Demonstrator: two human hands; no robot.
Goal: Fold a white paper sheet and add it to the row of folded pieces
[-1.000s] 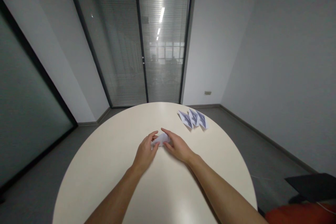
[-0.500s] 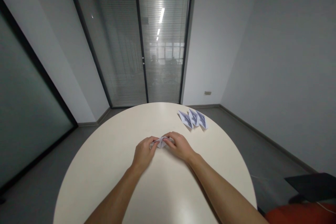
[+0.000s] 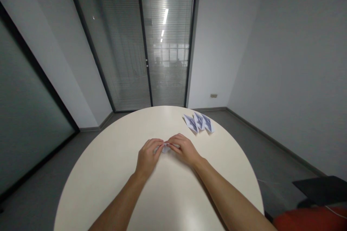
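Note:
Between my two hands is a small piece of folded white paper (image 3: pixel 165 148), mostly covered by my fingers. My left hand (image 3: pixel 148 155) pinches its left side between thumb and fingers. From the right, my right hand (image 3: pixel 184 148) grips the other side, its thumb and fingertips close to those of the left. Farther back to the right, three folded paper pieces (image 3: pixel 199 121) with bluish-grey shaded faces lie side by side, overlapping, apart from both hands.
The round cream table (image 3: pixel 108 173) carries all the paper. Beyond it stand a glass door with blinds (image 3: pixel 168 79) and pale walls. At the lower right are a red seat (image 3: pixel 309 220) and a flat black object (image 3: pixel 322 190).
My fingertips have come nearer together over the folded paper, and less of it shows now. The three paper pieces lie as before; the view has shifted slightly.

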